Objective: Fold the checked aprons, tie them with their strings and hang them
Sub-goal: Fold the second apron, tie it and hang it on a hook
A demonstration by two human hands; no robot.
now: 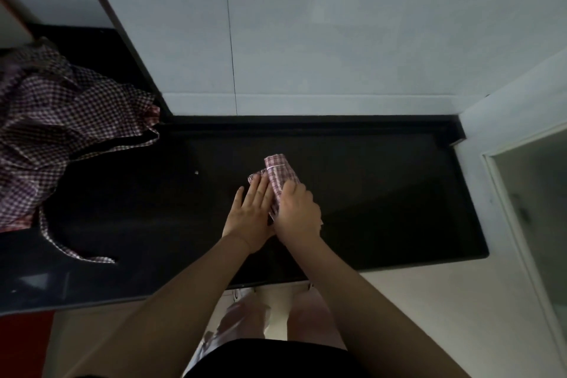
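A: Your folded apron [279, 176] sits on the black counter [383, 193], a tight checked bundle near the middle, short of the white wall [337, 40] behind it.

B: And look at your left hand [253, 209], flat on the bundle's left side, fingers straight and close together, thumb angled away, pressing the cloth down.

A: Your right hand [296, 209] is on the bundle's near right end, fingers curled over the fabric, gripping it. Whether a string sits under those fingers, I can't tell.

B: There's a pale band [277, 166] crossing the bundle near its far end, just beyond your right fingertips.

A: Both wrists nearly touch on the near side of the bundle, forearms coming in from the counter's front edge.

B: Well to the left of the bundle, you've got the loose aprons [52, 126], a rumpled checked heap on the same counter.

A: One strap [73, 250] trails out of that heap toward the front edge, lying flat on the dark surface, well apart from the bundle.

B: A tiny pale speck [196, 172] sits on the counter between the heap and the bundle, closer to your left hand.
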